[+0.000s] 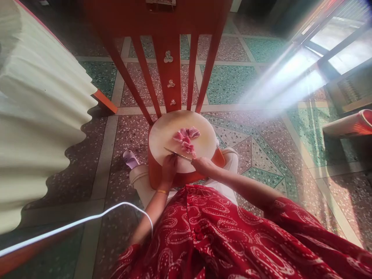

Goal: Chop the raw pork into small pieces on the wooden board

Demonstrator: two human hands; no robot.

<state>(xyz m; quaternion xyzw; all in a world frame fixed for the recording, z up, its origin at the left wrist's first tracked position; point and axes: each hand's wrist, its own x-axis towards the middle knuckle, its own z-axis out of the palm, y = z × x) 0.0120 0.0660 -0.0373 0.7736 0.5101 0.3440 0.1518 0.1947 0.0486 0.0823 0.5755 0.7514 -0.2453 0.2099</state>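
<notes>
A round, pale cutting board (161, 133) lies on the seat of a reddish-brown wooden chair. Several pieces of raw pink meat (186, 137) are heaped right of its middle. My right hand (203, 166) is closed round the handle of a knife (178, 154), at the board's near right edge. The blade points left across the board, just below the meat. My left hand (170, 166) is at the near left edge, fingers curled in beneath the blade near its tip. Whether those fingers pinch anything is hidden.
The slatted chair back (171, 73) rises beyond the board. A white cable (95, 216) crosses at lower left, and a ruffled cream cloth (43, 128) hangs on the left. One lilac slipper (130, 159) shows beside the chair. Bright light falls from the right onto the patterned floor.
</notes>
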